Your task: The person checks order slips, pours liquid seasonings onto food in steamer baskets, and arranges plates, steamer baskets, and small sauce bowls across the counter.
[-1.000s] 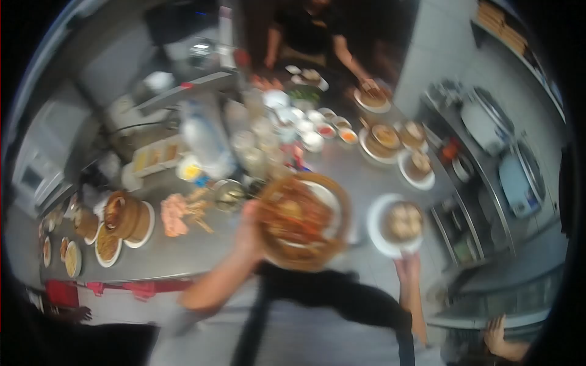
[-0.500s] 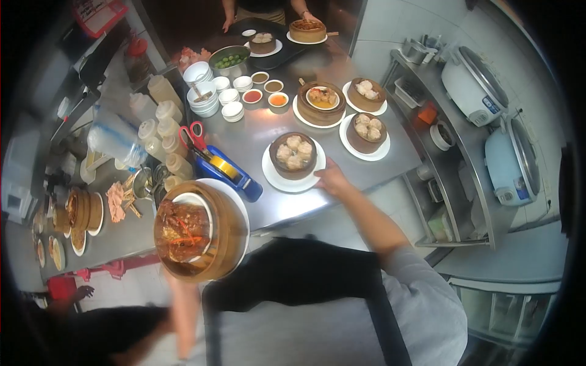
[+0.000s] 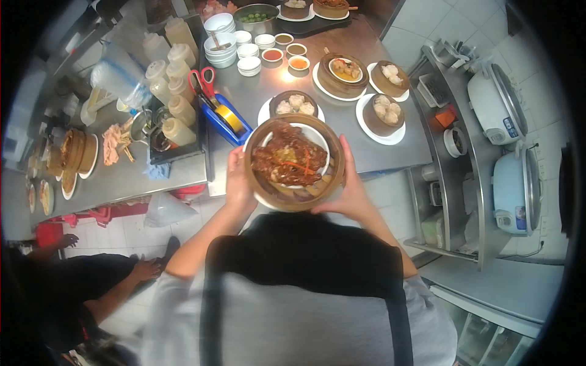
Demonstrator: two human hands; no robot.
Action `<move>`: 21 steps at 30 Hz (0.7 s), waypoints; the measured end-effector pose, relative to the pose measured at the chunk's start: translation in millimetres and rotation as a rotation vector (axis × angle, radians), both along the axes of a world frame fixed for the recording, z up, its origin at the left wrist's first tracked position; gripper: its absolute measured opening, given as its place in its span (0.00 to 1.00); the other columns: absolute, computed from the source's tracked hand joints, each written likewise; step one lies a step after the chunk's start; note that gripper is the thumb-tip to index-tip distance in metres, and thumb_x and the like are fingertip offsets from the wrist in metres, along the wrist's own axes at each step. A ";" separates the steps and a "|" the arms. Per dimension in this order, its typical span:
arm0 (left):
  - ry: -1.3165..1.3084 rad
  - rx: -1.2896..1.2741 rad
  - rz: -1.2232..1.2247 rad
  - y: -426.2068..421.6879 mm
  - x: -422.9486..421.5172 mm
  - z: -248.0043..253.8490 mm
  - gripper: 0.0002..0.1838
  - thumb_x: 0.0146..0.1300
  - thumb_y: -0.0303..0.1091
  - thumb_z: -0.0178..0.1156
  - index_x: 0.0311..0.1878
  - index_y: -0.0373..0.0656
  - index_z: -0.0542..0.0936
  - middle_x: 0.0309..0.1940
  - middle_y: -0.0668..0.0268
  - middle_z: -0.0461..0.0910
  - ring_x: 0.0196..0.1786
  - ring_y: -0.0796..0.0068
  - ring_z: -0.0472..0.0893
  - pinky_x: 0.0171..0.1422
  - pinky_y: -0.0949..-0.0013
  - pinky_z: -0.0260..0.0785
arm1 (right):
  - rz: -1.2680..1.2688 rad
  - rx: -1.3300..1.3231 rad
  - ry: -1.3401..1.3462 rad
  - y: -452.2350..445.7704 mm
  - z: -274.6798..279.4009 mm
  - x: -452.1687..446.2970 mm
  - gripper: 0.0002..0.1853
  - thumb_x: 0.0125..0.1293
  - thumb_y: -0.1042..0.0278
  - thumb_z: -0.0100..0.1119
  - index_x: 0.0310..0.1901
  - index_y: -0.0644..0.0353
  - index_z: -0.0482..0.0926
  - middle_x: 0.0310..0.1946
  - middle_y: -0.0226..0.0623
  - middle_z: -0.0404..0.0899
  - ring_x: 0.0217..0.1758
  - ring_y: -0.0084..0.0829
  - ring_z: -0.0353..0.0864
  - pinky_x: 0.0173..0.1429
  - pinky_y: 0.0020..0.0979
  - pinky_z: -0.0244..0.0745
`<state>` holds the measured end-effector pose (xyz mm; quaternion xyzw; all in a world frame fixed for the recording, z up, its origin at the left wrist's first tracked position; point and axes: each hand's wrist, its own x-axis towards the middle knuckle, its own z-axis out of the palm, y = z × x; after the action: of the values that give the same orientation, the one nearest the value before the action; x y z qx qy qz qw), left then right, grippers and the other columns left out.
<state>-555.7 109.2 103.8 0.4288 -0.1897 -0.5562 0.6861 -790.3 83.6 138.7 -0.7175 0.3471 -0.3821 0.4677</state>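
Head view: A round bamboo steamer point(image 3: 334, 139) is held up at the center, between the person's dark apron point(image 3: 305, 244) and the worktop point(image 3: 408, 152). Its open top faces up toward the camera. The steamer is circular, about as long as it is wide, so its rim points no particular way. Inside sits a white bowl point(image 3: 324, 146) of glossy red-brown food point(image 3: 284, 149), with thin orange strips point(image 3: 299, 166) lying mostly crosswise, sloping slightly down to the right. The edge of a white plate point(image 3: 259, 200) shows beneath the steamer at lower left.

The left hand point(image 3: 240, 182) is curled against the steamer's left side. The right hand point(image 3: 353, 194) grips the opposite side, thumb raised along the wall and fingers reaching underneath. Both hold this one load.

Just beyond, partly hidden by it, is a smaller steamer of dumplings point(image 3: 294, 105). To the left, a blue tape dispenser point(image 3: 227, 121) lies with its long axis running from upper left to lower right, beside red-handled scissors point(image 3: 202, 81). Farther back are sauce dishes point(image 3: 298, 63) and stacked white bowls point(image 3: 221, 50); more plated steamers point(image 3: 343, 88) stand at the right. At lower left, another person's hand point(image 3: 145, 269) is well apart.
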 end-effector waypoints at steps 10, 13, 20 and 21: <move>-0.129 0.268 -0.156 -41.2 -106.7 -102.3 0.15 0.74 0.41 0.41 0.56 0.43 0.66 0.41 0.68 0.73 0.44 0.80 0.71 0.50 0.71 0.68 | -0.083 0.242 -0.050 -14.1 -87.1 -100.3 0.74 0.28 0.77 0.81 0.71 0.58 0.30 0.68 0.43 0.53 0.70 0.36 0.58 0.71 0.39 0.56; -0.200 0.311 -0.209 -47.6 -132.7 -100.9 0.18 0.73 0.40 0.41 0.59 0.40 0.65 0.42 0.67 0.74 0.44 0.80 0.71 0.51 0.71 0.66 | -0.063 0.232 -0.087 -24.4 -100.7 -126.9 0.73 0.29 0.77 0.81 0.71 0.58 0.30 0.68 0.42 0.54 0.69 0.36 0.58 0.71 0.38 0.56; -0.001 0.433 0.072 -73.8 -133.9 -102.9 0.20 0.71 0.39 0.43 0.58 0.33 0.62 0.46 0.56 0.72 0.51 0.67 0.72 0.58 0.64 0.64 | -0.052 0.070 0.127 -61.3 -105.6 -144.6 0.69 0.32 0.75 0.80 0.71 0.60 0.35 0.65 0.46 0.56 0.66 0.38 0.63 0.66 0.38 0.65; 0.079 0.424 0.168 -81.3 -129.5 -96.2 0.20 0.71 0.39 0.44 0.58 0.33 0.62 0.48 0.55 0.70 0.52 0.64 0.71 0.60 0.63 0.64 | -0.050 0.054 0.143 -66.9 -107.8 -144.6 0.69 0.32 0.75 0.81 0.71 0.61 0.36 0.65 0.46 0.56 0.66 0.38 0.64 0.65 0.38 0.66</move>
<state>-685.2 27.8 7.6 0.5556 -0.0054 -0.5411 0.6313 -934.9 16.7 30.9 -0.7213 0.4074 -0.3319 0.4513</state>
